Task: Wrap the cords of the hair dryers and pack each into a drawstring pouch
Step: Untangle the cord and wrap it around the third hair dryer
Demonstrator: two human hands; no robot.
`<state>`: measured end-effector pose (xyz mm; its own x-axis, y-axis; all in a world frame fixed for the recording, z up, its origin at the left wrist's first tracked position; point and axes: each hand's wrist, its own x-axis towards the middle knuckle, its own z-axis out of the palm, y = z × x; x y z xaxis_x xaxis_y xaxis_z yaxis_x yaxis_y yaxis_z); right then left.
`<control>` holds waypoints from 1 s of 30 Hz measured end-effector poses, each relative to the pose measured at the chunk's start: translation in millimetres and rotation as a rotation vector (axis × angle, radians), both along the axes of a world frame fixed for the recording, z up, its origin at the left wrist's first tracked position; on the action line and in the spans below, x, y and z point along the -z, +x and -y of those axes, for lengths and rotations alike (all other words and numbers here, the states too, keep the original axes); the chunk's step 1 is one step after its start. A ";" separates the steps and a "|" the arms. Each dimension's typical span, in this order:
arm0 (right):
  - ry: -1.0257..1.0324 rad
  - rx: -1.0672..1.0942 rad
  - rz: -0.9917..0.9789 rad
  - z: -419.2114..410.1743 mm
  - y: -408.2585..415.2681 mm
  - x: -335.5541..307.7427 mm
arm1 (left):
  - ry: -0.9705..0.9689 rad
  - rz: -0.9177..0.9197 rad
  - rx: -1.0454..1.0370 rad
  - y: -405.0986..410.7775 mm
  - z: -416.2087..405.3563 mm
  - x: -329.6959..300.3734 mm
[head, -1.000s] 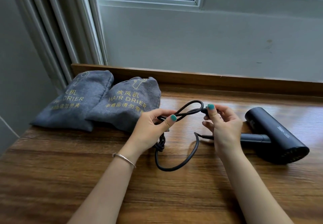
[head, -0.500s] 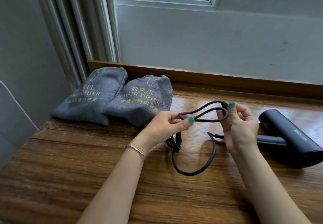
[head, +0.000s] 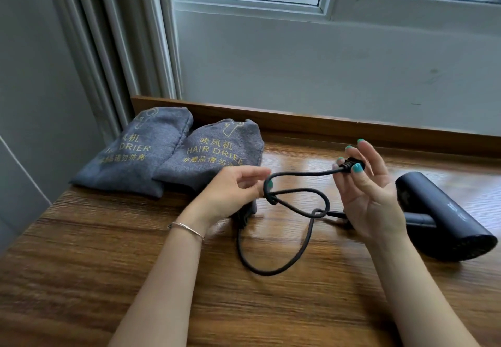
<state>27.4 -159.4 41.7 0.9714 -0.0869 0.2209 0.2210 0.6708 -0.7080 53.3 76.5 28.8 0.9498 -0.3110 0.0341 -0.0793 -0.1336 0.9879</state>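
A black hair dryer [head: 444,216] lies on its side at the right of the wooden table [head: 81,279]. Its black cord [head: 273,268] runs left from the handle, loops over the table and rises to both hands. My left hand [head: 233,192] holds a bundle of wound cord that hangs under the palm. My right hand [head: 366,186] pinches the plug [head: 351,163] between thumb and fingers, lifted above the table. Two grey drawstring pouches marked HAIR DRIER, one on the left [head: 132,154] and one on the right [head: 217,157], lie filled side by side at the back left.
A raised wooden lip [head: 325,124] runs along the table's back edge under a white wall and window. A grey window frame and wall stand at the left. Bare wood lies in front of my forearms.
My right hand has lifted the plug up and to the right, drawing the cord out into a longer loop. The left hand stays on the wound bundle.
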 end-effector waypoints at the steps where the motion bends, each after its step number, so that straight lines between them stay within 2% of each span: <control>1: 0.028 0.011 -0.008 0.6 0.5 0.1 | 0.058 0.005 0.088 -1.2 -2.6 0.4; 4: 0.156 0.062 -0.058 3.6 2.4 0.7 | 0.253 0.100 0.239 -4.9 -3.8 1.4; 6: 0.223 0.066 -0.079 6.8 3.2 2.7 | 0.312 0.160 0.162 -4.3 0.2 2.5; 7: 0.243 0.045 -0.067 8.4 3.3 3.4 | 0.306 0.160 0.105 -3.4 1.4 2.6; 9: 0.224 -0.017 -0.026 11.8 4.4 7.2 | 0.169 0.065 0.016 -2.8 3.4 0.5; 13: 0.056 -0.204 0.070 17.8 8.9 12.0 | 0.002 -0.026 -0.108 -0.5 -0.2 -2.3; 15: -0.026 -0.288 0.096 19.9 7.7 10.3 | -0.141 -0.087 -0.182 0.6 -1.5 -3.5; 17: -0.143 -0.286 0.088 18.2 5.3 9.4 | -0.285 -0.157 -0.261 0.7 -2.4 -7.2; 19: -0.325 -0.109 0.025 11.3 6.0 10.6 | -0.419 -0.211 -0.295 -0.5 -2.0 -11.8; 21: -0.534 0.184 -0.099 4.6 12.2 14.3 | -0.502 -0.234 -0.256 -3.0 -0.5 -15.2; 23: -0.751 0.404 -0.153 1.3 19.7 17.8 | -0.519 -0.244 -0.163 -5.9 2.3 -15.3; 24: -0.858 0.449 -0.151 1.0 22.9 18.7 | -0.506 -0.246 -0.112 -7.2 3.8 -14.3; 27: -1.011 0.377 -0.179 0.8 29.4 14.1 | -0.374 -0.199 -0.003 -10.6 6.1 -10.7; 30: -1.094 0.282 -0.229 -2.1 31.6 6.9 | -0.223 -0.091 0.003 -10.3 7.0 -9.0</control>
<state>59.0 -157.3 34.8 0.9750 -0.1776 0.1332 0.0571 -0.3795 -0.9234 43.0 69.5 37.9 0.9512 -0.3081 0.0168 0.0112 0.0889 0.9960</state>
